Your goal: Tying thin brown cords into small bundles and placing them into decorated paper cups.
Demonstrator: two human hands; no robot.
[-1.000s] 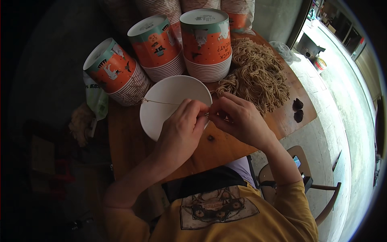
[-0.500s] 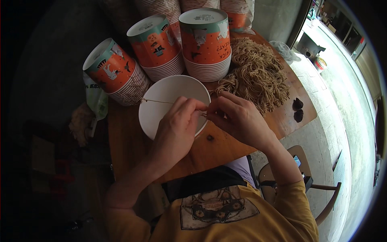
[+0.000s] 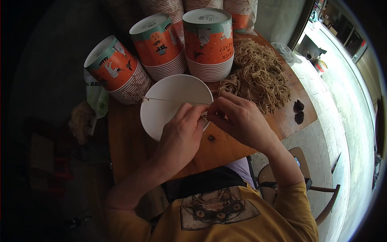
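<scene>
A white-lined paper bucket (image 3: 159, 119) is tilted with its mouth toward me. A thin tan cord (image 3: 171, 100) crosses the mouth from a knot at the left rim to my fingers at the right rim. My left hand (image 3: 183, 129) is closed at the right rim, thumb and forefinger pinched at the cord. Close beside it, my right hand (image 3: 238, 117) pinches the cord, and a small loop shows between the two hands. The fingertips partly hide the cord's end and the rim there.
Stacks of orange and green buckets stand upside down behind, including a left stack (image 3: 117, 66), a middle stack (image 3: 159, 44) and a right stack (image 3: 208, 44). A heap of tan cords (image 3: 262, 76) lies at the right. Two dark pieces (image 3: 298, 111) rest near the table's (image 3: 225, 151) right edge.
My left hand has shifted slightly down and right, exposing more of the cord, which now reaches toward my right fingers. Both hands stay pinched at the right rim.
</scene>
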